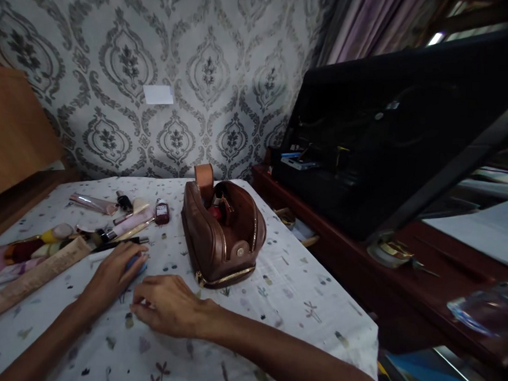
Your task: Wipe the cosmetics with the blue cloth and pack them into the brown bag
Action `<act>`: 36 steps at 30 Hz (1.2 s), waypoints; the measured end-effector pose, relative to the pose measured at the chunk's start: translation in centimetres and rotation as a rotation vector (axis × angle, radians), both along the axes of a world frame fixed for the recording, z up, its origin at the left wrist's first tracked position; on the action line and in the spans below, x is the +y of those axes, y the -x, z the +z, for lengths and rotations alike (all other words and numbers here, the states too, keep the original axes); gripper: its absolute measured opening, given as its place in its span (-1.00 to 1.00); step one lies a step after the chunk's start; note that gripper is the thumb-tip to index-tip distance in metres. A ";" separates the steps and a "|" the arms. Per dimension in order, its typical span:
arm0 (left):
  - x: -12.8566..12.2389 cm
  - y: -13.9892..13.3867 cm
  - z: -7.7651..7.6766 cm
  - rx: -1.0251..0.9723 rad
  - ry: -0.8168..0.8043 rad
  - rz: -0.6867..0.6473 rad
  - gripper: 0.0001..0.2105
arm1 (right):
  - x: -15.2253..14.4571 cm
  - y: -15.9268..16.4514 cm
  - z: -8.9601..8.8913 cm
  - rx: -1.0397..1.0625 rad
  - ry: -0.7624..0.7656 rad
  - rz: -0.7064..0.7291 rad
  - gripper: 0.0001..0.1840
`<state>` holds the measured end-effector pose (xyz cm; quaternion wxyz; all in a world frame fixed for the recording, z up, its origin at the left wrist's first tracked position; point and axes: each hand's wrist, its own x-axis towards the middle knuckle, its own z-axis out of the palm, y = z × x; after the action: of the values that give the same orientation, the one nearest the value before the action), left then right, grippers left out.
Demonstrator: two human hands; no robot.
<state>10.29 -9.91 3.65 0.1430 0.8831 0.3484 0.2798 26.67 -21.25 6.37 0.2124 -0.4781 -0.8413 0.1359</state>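
Observation:
My left hand [115, 271] rests low over the printed cloth, its fingers closed round a small blue object [136, 263] that is mostly covered. Just to its right is my right hand [167, 305], fingers curled inward; whatever they may hold is hidden. Beyond my hands a brown toiletry bag [205, 233] stands unzipped, with a small red item [215, 212] and other dark things inside. A black pen-like tube [135, 240] lies just past my left fingertips. Further back stands a little dark red bottle [162, 212] with a white label.
Several cosmetics lie at the left, among them a long beige box [34, 279], a yellow-capped tube [57, 233] and a pinkish tube [92, 203]. A wooden box-like piece [14, 133] borders the left side. On the right, a large black screen [384, 130] stands on a dark red desk [444, 259].

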 end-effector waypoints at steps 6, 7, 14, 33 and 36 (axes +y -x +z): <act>0.0 3.3 -3.5 0.103 -0.112 -0.095 -0.66 | 3.7 3.5 -2.3 0.388 0.114 -0.183 -0.84; 0.1 3.4 -3.7 0.105 -0.121 -0.086 -0.68 | 4.1 3.8 -2.7 0.444 0.114 -0.205 -0.84; -1.0 2.0 -2.5 0.270 -0.137 0.083 -0.76 | 4.7 4.1 -5.9 0.796 0.042 -0.187 -0.82; 1.6 4.9 -0.6 0.342 -0.212 0.576 -0.68 | 4.9 3.7 -7.1 0.759 0.145 -0.192 -0.77; 2.3 6.3 -0.5 0.352 -0.281 0.736 -0.67 | 4.8 3.7 -7.0 0.737 0.141 -0.191 -0.78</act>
<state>3.95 -7.62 3.17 -0.1496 0.7450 0.6179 0.2020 22.99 -16.41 -0.59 0.4788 -0.4869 -0.6489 0.3356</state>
